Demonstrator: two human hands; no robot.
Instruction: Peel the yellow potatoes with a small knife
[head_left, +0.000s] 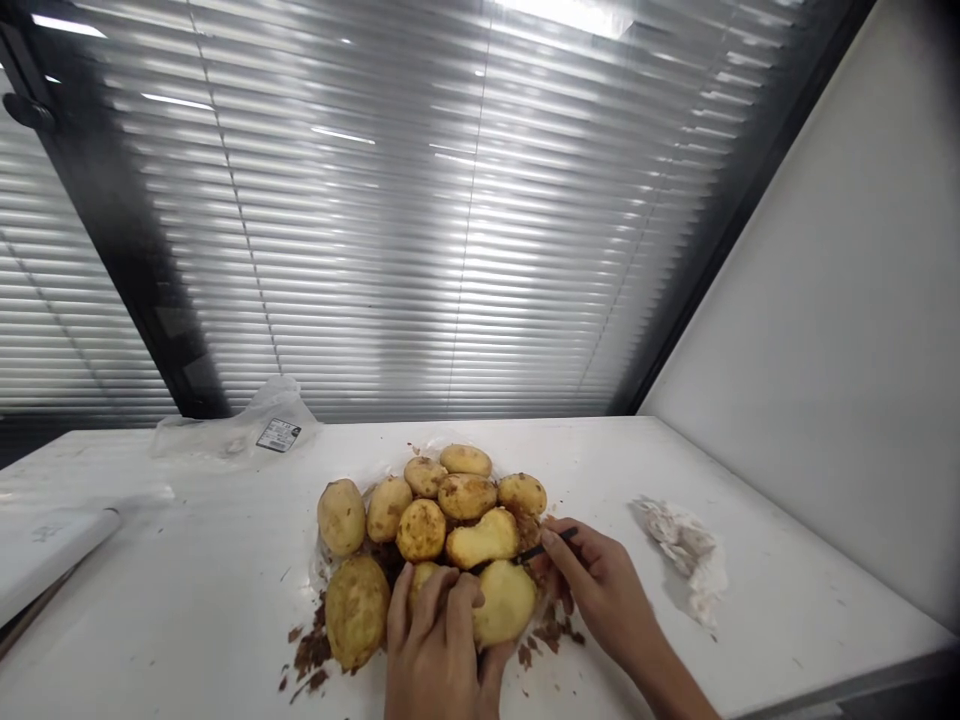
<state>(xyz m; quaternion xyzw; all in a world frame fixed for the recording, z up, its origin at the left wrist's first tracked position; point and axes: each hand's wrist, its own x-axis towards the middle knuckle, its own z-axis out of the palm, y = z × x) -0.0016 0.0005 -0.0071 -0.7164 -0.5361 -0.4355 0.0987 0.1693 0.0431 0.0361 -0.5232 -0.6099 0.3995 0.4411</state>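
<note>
My left hand [435,640] is closed on a potato [505,602] with a pale, bare face, its thumb under the near side. Another potato [422,580] is partly covered by the same fingers. In my right hand [589,580] is a slim black-handled tool [534,551], pinched between thumb and fingers and pointing left, just above the held potato; I cannot make out whether it is a knife or a peeler. Just beyond it lies a half-bared potato [482,540]. A large potato [358,612] rests left of my left hand, with several more grouped behind.
Brown peelings [313,652] lie around clear plastic under the potatoes. A crumpled tissue [686,555] is on the right of the white table [225,580]. At the back left lies a labelled plastic bag [255,425]; a white object [52,555] is at the left edge. Blinds and a wall stand behind.
</note>
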